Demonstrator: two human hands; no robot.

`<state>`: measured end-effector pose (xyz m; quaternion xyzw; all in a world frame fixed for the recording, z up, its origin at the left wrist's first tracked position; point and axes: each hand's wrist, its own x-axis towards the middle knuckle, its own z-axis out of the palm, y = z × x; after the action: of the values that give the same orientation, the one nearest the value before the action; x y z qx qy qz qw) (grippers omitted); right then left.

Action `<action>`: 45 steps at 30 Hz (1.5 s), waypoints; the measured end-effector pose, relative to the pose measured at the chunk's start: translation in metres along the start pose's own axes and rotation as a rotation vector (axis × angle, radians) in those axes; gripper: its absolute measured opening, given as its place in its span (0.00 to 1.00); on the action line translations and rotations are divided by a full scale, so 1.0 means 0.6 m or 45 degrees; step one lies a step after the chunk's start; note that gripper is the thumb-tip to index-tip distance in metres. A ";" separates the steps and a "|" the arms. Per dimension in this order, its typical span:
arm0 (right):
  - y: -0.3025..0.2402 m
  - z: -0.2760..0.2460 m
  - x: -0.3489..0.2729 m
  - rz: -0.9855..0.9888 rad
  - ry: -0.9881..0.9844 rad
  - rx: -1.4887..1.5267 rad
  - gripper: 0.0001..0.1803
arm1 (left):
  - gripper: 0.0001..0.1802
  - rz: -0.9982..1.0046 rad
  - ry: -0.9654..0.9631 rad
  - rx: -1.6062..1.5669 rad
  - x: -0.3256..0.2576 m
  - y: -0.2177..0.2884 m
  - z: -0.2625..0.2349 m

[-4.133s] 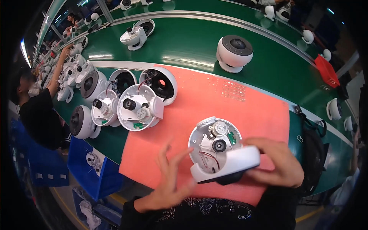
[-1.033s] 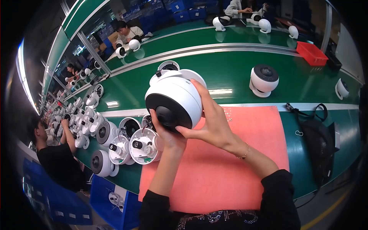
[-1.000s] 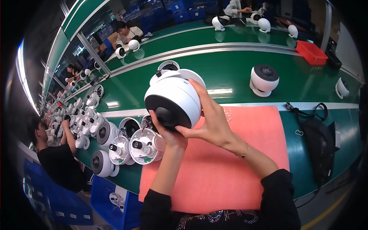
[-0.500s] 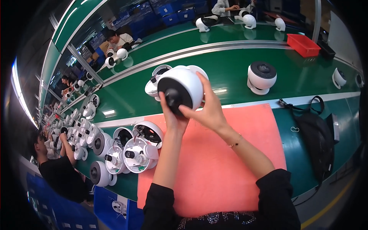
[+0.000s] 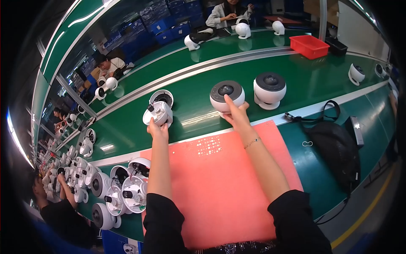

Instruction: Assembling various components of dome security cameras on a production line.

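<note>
- Now R hand (image 5: 237,113) grips closed unit (image 5: 226,94), fingertip on its black top, at green bench (image 5: 127,125), just L of 2nd closed unit (image 5: 270,91).
- L hand (image 5: 157,130) gripping near edge of open unit (image 5: 160,113), also at bench.
- Handling: prob. light, stiff, slick plastic; open unit's innards look fragile. Best hold: white outer shell.
- Surface: glossy bench; pink mat (image 5: 215,194) w/ tiny bits (image 5: 209,146).
- Room: red bin (image 5: 309,45) far R; co-worker (image 5: 63,220) L.

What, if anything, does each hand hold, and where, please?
Left hand: open white round housing, by its near edge. Right hand: round white black-topped device, by its top and near side.
</note>
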<state>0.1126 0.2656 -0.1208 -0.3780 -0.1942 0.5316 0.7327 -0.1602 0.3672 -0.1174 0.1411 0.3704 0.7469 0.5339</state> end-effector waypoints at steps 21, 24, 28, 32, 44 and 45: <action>-0.108 -0.014 -0.115 -1.288 -0.666 -1.732 0.41 | 0.32 -0.134 -0.423 0.547 -0.274 0.112 0.015; -0.151 -0.038 -0.146 -1.529 -0.733 -1.767 0.40 | 0.29 -0.123 -0.492 0.689 -0.325 0.151 0.013; -0.157 -0.054 -0.165 -2.062 -0.602 -1.600 0.25 | 0.28 -0.170 -0.682 0.656 -0.348 0.171 0.013; -0.160 -0.062 -0.194 -2.177 -0.732 -1.661 0.16 | 0.25 -0.158 -0.622 0.710 -0.366 0.180 0.026; -0.202 -0.065 -0.349 -0.061 -1.339 -0.755 0.26 | 0.19 -1.002 -2.076 1.449 -0.353 0.070 0.036; -0.198 -0.058 -0.351 0.102 -1.369 -0.840 0.25 | 0.17 -0.972 -2.362 1.432 -0.371 0.051 0.036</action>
<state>0.1360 0.0409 -0.0278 -0.2710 -0.6746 0.5865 0.3570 -0.0815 0.1704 -0.0401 0.7336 0.1345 -0.1258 0.6542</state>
